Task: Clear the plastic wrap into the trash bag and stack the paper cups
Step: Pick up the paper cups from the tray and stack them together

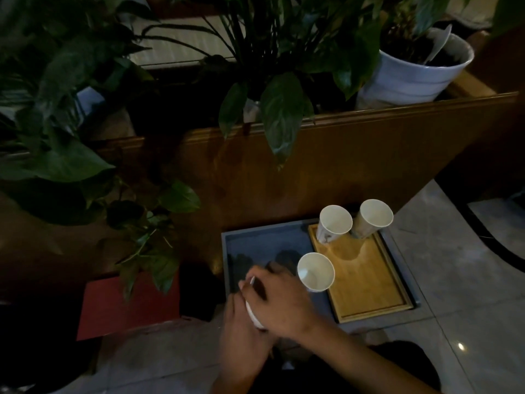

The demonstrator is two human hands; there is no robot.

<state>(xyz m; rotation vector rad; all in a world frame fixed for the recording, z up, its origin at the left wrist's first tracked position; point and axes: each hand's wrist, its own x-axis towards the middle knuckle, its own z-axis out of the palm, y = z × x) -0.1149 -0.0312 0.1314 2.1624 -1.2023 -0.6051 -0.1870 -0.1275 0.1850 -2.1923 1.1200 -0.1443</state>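
Observation:
Three white paper cups stand upright. Two cups (333, 223) (373, 218) are at the far end of a wooden tray (366, 280), and one cup (316, 272) stands just left of that tray on the grey tray (264, 243). My left hand (244, 334) and my right hand (284, 302) are together at the grey tray's near left edge. Both close around another white paper cup (253, 315), mostly hidden between them. I see no plastic wrap or trash bag.
A wooden planter box (355, 155) with leafy plants (71, 166) rises right behind the trays. A white plant pot (412, 78) sits at its top right. A red box (127, 305) lies to the left. Grey floor tiles (454, 265) spread to the right.

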